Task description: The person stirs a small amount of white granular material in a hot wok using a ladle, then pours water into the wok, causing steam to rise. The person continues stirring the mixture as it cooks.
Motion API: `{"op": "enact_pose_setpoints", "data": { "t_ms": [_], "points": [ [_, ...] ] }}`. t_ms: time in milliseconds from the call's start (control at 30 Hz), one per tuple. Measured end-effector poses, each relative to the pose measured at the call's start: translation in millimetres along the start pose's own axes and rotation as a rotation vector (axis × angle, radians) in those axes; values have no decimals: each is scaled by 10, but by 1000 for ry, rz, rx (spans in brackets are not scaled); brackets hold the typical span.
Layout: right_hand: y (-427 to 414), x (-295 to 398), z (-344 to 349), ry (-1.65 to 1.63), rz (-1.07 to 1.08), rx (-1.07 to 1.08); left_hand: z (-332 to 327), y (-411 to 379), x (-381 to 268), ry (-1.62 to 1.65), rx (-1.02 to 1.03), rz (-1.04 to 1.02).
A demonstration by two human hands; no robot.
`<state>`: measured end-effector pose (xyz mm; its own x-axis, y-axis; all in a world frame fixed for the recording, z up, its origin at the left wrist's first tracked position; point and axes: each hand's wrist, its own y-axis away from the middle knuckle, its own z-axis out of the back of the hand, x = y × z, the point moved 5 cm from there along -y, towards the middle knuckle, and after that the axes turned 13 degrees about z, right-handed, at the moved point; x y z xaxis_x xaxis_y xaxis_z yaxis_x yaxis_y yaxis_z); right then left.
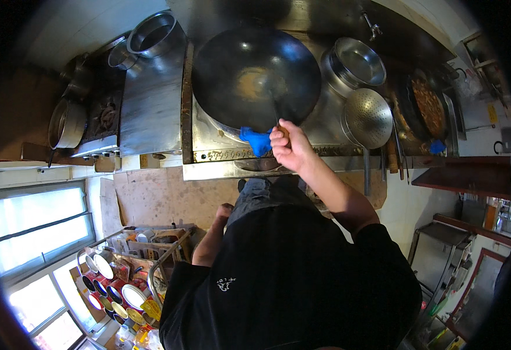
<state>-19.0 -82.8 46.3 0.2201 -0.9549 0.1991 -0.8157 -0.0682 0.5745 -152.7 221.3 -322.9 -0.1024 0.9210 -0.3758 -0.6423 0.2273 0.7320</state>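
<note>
A large dark wok (225, 65) sits on the steel range before me, with a little brownish liquid (252, 83) at its bottom. My right hand (291, 144) is closed round the wooden handle of a utensil (276, 107) that reaches down into the wok; its working end is too dark to make out. A blue cloth (257, 141) is wrapped at the wok's near rim, just left of that hand. My left hand (225, 211) hangs low beside my hip, away from the range; its fingers are mostly hidden.
Right of the wok stand steel bowls (360, 61), a perforated ladle (369, 118) and a second wok holding food (428, 105). Pots (152, 35) and a gas burner (106, 116) are at left. A cart with cans and jars (115, 291) stands at lower left.
</note>
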Motion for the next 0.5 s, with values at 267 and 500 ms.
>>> {"op": "enact_pose_setpoints", "data": {
  "t_ms": [267,500],
  "points": [
    [172,-206,-62,35,12,-25,54,-38,-55,-107,-90,-222],
    [-369,5,71,-3,59,72,259,123,-325,-35,24,-22]
  ]
}}
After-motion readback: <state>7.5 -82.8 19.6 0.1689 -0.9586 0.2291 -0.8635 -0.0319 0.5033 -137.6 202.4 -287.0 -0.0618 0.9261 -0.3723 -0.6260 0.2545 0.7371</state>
